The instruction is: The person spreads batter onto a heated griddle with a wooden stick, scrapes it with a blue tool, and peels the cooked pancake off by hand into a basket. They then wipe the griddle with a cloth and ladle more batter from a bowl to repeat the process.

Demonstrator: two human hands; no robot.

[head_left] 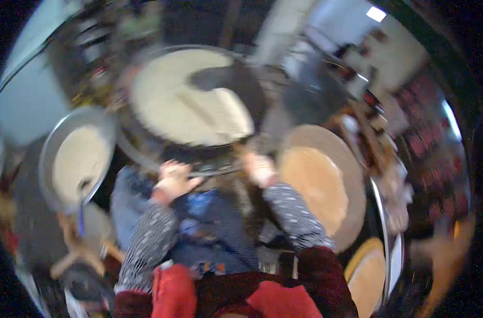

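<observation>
A large round griddle (252, 87) in front of me is mostly covered by pale batter (162, 95), with a dark bare patch at its upper right. My right hand (259, 168), blurred, is closed at the griddle's near right edge. A pale wooden spreader (198, 110) slants over the batter in line with that hand; its near end is smeared by motion. At the griddle's near side, my left hand (175, 178) is by the outer metal ring (217, 171), its thumb stretched apart from the bent fingers. I see nothing held in it.
To the left stands a metal bowl (47, 169) of batter, with a blue-handled ladle (81, 218) in it. Tan flatbreads (313, 185) lie on a round brown board (353, 212) at right. Another round tan piece (370, 278) is lower right. A wooden stool (74, 254) is lower left.
</observation>
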